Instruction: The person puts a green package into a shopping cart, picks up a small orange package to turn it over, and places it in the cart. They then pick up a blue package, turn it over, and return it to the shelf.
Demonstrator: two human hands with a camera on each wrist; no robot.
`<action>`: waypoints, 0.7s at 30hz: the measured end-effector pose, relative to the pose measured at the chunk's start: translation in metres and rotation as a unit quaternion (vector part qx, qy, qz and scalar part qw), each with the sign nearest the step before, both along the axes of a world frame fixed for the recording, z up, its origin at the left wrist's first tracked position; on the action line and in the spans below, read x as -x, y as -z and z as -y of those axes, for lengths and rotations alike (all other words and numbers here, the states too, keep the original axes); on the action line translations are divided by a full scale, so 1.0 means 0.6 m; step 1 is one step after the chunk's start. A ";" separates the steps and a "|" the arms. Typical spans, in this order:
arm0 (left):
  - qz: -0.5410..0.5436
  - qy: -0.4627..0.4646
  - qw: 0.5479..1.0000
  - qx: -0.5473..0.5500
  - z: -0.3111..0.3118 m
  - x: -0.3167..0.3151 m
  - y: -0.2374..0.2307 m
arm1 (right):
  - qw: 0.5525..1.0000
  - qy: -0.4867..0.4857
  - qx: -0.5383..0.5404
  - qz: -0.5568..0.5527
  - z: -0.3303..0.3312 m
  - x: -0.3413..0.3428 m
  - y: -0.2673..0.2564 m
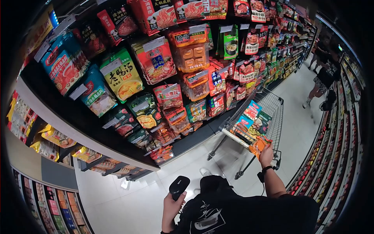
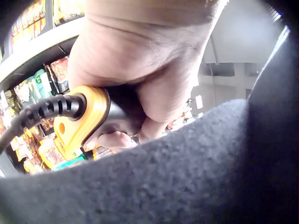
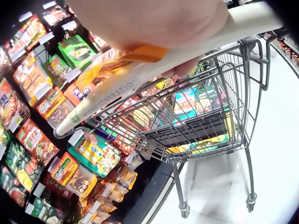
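Note:
My left hand (image 1: 171, 206) grips a handheld barcode scanner (image 1: 179, 185), its black head tilted up in front of my body. In the left wrist view the fingers wrap the scanner's black handle, and a coiled cable leaves its yellow end. My right hand (image 1: 267, 155) holds an orange packet (image 1: 258, 146) at the shopping cart's pale handle (image 3: 135, 77). From the right wrist, the fingers curl over that handle, with part of the packet pinned under them. Inside the wire cart (image 1: 278, 117) lie several colourful food packets (image 1: 254, 109).
Racks of hanging hot pot seasoning packets (image 1: 157, 58) line the left side of the aisle. On the right runs a long shelf of small goods (image 1: 331, 148). People (image 1: 327, 76) stand farther down the aisle, one beside a dark bag. Tiled floor (image 1: 187, 163) lies between.

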State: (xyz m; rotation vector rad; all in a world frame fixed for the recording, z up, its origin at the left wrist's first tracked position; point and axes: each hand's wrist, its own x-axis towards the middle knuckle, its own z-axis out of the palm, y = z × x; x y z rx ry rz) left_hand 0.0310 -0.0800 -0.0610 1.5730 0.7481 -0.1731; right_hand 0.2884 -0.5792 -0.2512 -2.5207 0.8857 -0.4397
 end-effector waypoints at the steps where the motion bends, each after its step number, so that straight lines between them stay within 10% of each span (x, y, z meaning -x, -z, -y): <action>1: 0.001 -0.003 1.000 0.005 0.003 0.000 0.004 | 1.000 0.016 -0.002 -0.006 -0.002 -0.006 -0.010; 5: 0.010 -0.014 0.999 0.030 0.003 0.002 0.003 | 0.998 0.037 0.005 -0.051 0.025 -0.035 -0.021; 14: -0.005 0.009 1.000 0.020 -0.018 -0.032 0.010 | 0.960 -0.262 0.019 -0.095 0.120 -0.037 -0.036; 21: -0.013 0.041 0.999 0.025 0.043 -0.133 -0.044 | 0.986 -0.129 0.006 -0.110 0.091 -0.011 -0.046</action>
